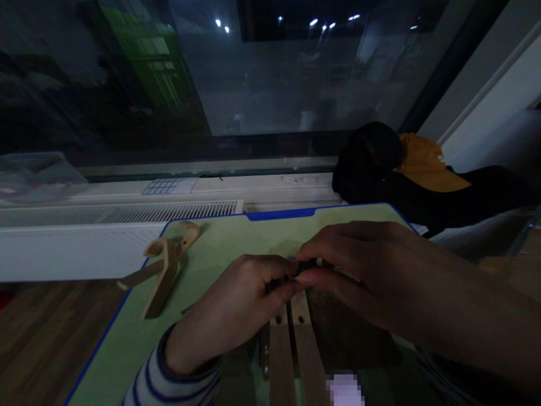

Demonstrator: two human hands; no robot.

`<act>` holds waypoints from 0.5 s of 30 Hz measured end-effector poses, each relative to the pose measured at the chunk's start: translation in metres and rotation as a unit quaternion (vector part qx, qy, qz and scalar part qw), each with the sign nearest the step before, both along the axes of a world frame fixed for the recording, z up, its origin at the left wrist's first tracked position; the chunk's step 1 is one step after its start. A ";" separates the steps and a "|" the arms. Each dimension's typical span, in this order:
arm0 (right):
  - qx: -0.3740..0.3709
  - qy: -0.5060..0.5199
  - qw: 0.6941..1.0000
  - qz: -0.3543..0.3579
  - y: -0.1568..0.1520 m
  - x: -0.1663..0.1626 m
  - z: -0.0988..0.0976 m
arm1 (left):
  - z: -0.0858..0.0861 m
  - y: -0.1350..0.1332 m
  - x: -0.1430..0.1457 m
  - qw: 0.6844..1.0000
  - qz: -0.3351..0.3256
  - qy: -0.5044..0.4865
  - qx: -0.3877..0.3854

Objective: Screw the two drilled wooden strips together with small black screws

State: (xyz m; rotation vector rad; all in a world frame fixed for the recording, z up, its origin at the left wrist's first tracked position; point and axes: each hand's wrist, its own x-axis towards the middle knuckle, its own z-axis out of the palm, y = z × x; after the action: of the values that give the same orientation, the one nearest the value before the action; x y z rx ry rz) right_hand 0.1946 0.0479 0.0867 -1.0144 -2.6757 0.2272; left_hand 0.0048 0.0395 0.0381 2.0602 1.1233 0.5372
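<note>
Both hands meet over the far ends of two parallel wooden strips [302, 344], each with a dark round hole. My left hand [249, 296] comes in from the lower left with thumb and forefinger pinched together. From the right, my right hand [359, 259] pinches a small dark piece [307, 265] between thumb and fingertips. The left fingertips touch or nearly touch this piece; its kind is too dark to make out. Beneath the strips and to their right lies a dark brown surface [350, 332], partly hidden by my right hand.
A light green table [220, 239] with a blue edge carries a wooden stand-like piece with curved arms [167, 270] at its left. Behind are a white radiator [84, 248], a sill and a dark window. Black cloth and a mustard cap [426, 163] lie back right.
</note>
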 end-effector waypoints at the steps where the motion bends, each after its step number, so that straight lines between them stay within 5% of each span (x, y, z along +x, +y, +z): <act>1: 0.001 0.000 1.000 -0.002 0.000 0.000 -0.001 | 0.000 0.000 0.000 1.000 0.002 0.002 0.002; 15: -0.004 0.017 0.999 0.028 0.000 -0.002 0.001 | -0.001 0.002 -0.001 0.999 0.044 0.011 0.025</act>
State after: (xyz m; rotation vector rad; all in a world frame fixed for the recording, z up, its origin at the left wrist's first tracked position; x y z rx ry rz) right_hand 0.1930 0.0477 0.0878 -0.9298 -2.6765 0.2656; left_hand 0.0035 0.0416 0.0366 2.0704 1.2296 0.5929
